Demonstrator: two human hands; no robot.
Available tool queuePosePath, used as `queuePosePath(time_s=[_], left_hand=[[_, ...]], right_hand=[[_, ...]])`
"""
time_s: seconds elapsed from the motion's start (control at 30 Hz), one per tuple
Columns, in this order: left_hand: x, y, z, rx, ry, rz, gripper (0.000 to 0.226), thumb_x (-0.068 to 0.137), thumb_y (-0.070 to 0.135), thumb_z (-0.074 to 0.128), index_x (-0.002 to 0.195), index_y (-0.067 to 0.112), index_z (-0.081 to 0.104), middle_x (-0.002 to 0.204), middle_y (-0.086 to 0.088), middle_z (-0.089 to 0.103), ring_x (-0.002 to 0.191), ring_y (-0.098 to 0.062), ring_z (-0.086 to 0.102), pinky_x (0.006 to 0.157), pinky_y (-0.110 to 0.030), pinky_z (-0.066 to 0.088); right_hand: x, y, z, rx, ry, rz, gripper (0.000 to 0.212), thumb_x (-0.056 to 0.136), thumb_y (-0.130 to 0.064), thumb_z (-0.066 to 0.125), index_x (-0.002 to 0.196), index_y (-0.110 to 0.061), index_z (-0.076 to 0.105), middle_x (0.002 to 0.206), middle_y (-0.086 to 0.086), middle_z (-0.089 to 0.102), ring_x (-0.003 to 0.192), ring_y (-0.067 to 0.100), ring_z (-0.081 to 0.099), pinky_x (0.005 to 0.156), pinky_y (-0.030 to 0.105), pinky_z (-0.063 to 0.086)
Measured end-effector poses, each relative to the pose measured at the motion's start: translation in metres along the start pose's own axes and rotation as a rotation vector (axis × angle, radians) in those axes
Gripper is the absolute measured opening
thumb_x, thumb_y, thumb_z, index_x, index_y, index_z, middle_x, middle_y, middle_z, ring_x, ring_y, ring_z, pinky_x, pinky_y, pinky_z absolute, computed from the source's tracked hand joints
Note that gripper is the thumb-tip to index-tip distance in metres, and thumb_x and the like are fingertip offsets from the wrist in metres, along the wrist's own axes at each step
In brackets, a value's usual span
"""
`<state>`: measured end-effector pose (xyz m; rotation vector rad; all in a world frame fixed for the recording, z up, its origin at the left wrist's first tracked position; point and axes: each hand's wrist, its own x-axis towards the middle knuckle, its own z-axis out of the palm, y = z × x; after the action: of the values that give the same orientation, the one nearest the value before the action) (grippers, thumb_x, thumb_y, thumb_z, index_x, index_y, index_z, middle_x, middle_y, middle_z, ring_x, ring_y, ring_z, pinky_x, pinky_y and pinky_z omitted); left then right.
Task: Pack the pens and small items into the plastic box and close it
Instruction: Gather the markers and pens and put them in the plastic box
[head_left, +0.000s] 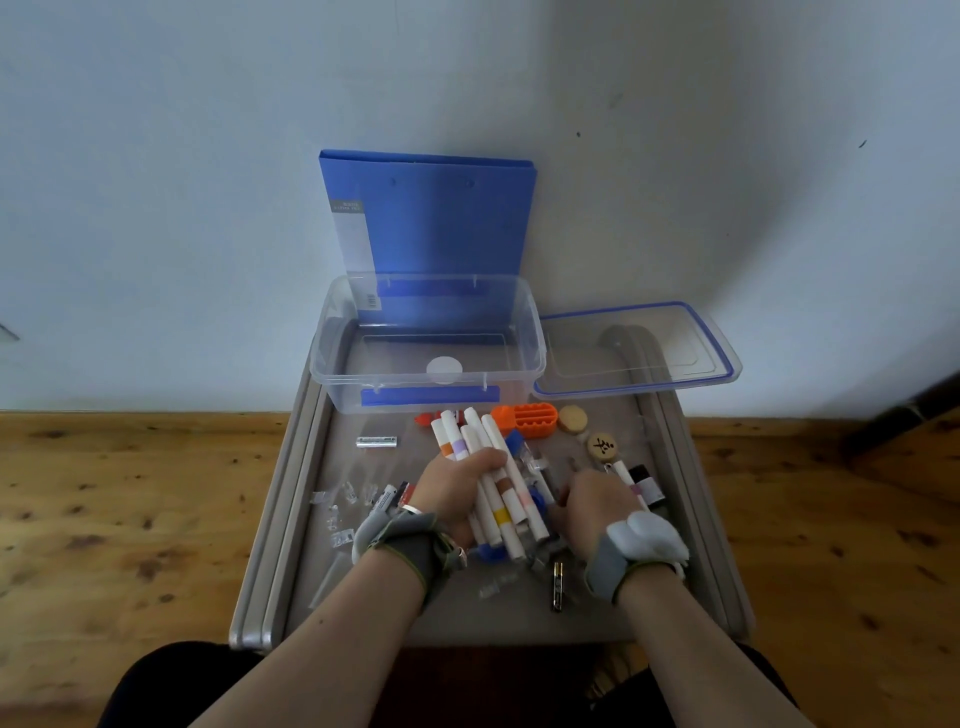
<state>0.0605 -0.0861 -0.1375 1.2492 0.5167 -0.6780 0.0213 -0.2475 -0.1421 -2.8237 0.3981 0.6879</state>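
My left hand (460, 488) has its fingers clamped round a bundle of pens (480, 441) mid-table. My right hand (597, 501) curls down over small items (644, 480) just right of them; I cannot tell whether it grips any. The box (332, 374) stands open at the far edge, with its lid (727, 364) to the right.

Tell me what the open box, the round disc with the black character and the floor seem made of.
Box: clear glossy plastic; the tabletop shows through its walls. Disc: probably pale matte wood, though plastic is possible. Floor: wooden boards, with knots and grain visible.
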Motion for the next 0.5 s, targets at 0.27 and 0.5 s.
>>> queuePosePath(time_s=[0.27, 0.5], left_hand=[[-0.003, 0.000, -0.006, -0.081, -0.006, -0.027, 0.022, 0.082, 0.014, 0.065, 0.100, 0.008, 0.054, 0.082, -0.016, 0.067, 0.073, -0.029, 0.068, 0.068, -0.046, 0.057], [-0.002, -0.003, -0.008, -0.097, -0.002, -0.020, 0.025, 0.080, 0.011, 0.065, 0.103, 0.005, 0.056, 0.082, -0.016, 0.068, 0.076, -0.031, 0.068, 0.073, -0.049, 0.056]], right_hand=[[0.006, -0.005, 0.000, 0.016, -0.103, 0.037, 0.040, 0.102, -0.020, 0.031, 0.138, -0.002, 0.037, 0.145, 0.016, 0.039, 0.132, 0.026, 0.039, 0.106, 0.033, 0.027], [0.011, -0.016, -0.010, 0.019, -0.065, 0.079, 0.035, 0.096, -0.017, 0.044, 0.122, 0.005, 0.053, 0.128, 0.024, 0.053, 0.119, 0.035, 0.051, 0.094, 0.037, 0.040]])
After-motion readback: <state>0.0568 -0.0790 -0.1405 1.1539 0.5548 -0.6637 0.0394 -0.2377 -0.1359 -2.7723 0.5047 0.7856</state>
